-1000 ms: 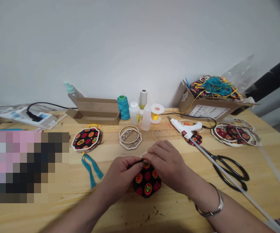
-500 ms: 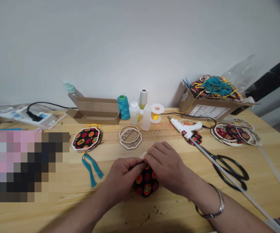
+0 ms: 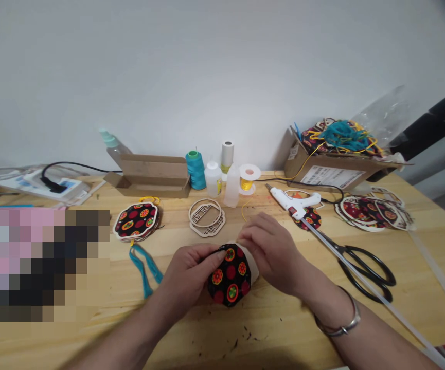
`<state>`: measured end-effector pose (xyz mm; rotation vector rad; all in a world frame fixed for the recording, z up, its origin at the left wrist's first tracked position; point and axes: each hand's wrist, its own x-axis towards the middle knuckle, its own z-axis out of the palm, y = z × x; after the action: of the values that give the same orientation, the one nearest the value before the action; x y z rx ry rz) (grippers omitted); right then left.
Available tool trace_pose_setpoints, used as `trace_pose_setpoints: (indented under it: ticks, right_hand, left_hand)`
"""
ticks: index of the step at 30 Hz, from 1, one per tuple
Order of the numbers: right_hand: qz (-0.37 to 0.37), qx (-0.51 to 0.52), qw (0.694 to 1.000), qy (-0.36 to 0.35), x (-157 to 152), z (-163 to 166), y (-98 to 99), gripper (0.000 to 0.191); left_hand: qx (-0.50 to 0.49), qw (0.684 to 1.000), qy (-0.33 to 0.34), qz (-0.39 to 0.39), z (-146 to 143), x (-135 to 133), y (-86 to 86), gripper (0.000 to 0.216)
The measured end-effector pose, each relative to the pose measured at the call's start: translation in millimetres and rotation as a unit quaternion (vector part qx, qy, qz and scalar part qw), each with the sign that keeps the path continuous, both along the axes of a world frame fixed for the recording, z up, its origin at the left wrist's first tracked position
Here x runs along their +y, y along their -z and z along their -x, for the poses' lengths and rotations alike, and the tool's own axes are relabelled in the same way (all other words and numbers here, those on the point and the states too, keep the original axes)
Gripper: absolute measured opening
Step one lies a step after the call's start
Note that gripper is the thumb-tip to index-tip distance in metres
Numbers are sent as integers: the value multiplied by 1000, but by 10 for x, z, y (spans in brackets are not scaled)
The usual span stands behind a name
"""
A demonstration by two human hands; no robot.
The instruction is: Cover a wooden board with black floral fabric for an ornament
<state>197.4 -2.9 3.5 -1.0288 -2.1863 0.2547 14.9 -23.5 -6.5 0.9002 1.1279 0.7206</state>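
The wooden table [image 3: 361, 329] filled the lower view. At its 6 o'clock edge lay the fabric-covered disc [image 3: 229, 281], black with red and yellow flowers and tipped up slightly off the wood.

The left hand [image 3: 189, 272] was curled at the disc's 9 o'clock side, with thumb and forefinger pinched on the cloth edge near 11 o'clock. The right hand [image 3: 272, 249] had its fingers bent over the pale rim at 2 o'clock and looked closed on it, though its thumb was hidden.

By the look of it the disc was light, a thin stiff backing under soft cloth that could slide or wrinkle. The rim would be the surest place to hold it, not the padded face.

- **Far right, 1 o'clock:** an open cardboard box [image 3: 334, 172] stuffed with teal yarn.
- **Far left, 11 o'clock:** a flat carton [image 3: 150, 177].
- **Right, 3 o'clock:** black scissors [image 3: 365, 267], and beyond them, toward 2 o'clock, a white glue gun [image 3: 295, 201], both well apart from the hands.
- **Left, 10 o'clock:** a stack of finished discs [image 3: 136, 221] with a teal tassel [image 3: 145, 262].
- **Just beyond the hands, 12 o'clock:** wooden frames [image 3: 207, 217].

Nothing lay between the hands and the disc.
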Motion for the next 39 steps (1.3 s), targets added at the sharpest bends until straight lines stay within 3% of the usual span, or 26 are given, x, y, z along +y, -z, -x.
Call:
trace_pose_setpoints:
  ticks: [6, 16, 24, 28, 30, 32, 34, 36, 38, 39]
  right_hand:
    - [-57, -60, 995, -55, -103, 65, 103, 11]
    - [-58, -148, 986, -45, -125, 113, 114, 15]
    - [-46, -123, 991, 36, -75, 124, 165, 14]
    - [-5, -18, 991, 135, 36, -6, 102, 16]
    - [59, 40, 995, 76, 25, -60, 15, 19]
    - [141, 74, 984, -81, -34, -84, -83, 27]
    - [206, 95, 951, -209, -103, -78, -156, 30]
    - [221, 110, 942, -228, -142, -53, -178, 19]
    - [179, 108, 964, -166, -140, -20, -146, 8]
    - [149, 95, 975, -134, -127, -5, -116, 14]
  left_hand:
    - [50, 995, 48, -67, -14, 10, -9, 20]
    - [36, 994, 89, -57, -17, -32, 12, 21]
    - [11, 998, 58, -36, -36, -35, -33, 22]
    - [-11, 1000, 24, 14, -35, -43, -48, 21]
    - [-39, 998, 2, 39, -29, -30, -34, 22]
    - [-61, 997, -14, 37, -20, -10, -14, 22]
    - [-73, 997, -22, 24, -11, 8, 0, 23]
    - [-79, 997, -16, 13, -8, 17, 3, 24]
    - [-76, 997, -7, 3, -10, 15, -6, 25]
    - [-74, 997, -3, -2, -12, 12, -12, 26]
